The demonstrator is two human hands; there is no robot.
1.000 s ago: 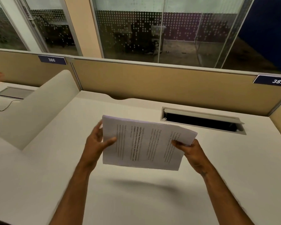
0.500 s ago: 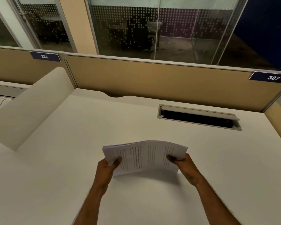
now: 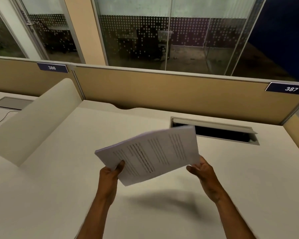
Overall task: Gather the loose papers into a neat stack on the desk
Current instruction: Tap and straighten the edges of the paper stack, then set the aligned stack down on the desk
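Note:
A stack of white printed papers (image 3: 152,152) hangs tilted in the air above the white desk (image 3: 59,187), its shadow on the desktop below. My left hand (image 3: 110,175) grips the stack's near left corner, thumb on top. My right hand (image 3: 202,171) is at the stack's near right corner with its fingers spread; the paper's edge hides the fingertips, so whether they touch the paper is unclear. The pages are roughly aligned, with slightly fanned edges at the left.
A cable slot with a raised flap (image 3: 214,130) lies in the desk behind the papers. Tan partition panels (image 3: 162,94) close the far side. A white curved divider (image 3: 36,118) stands at the left, a neighbouring desk with a cable (image 3: 0,118) beyond it.
Half a second ago the stack stood on its edge on the desk between both hands. Now it is lifted, tilted and turned, and my right hand has loosened its grip.

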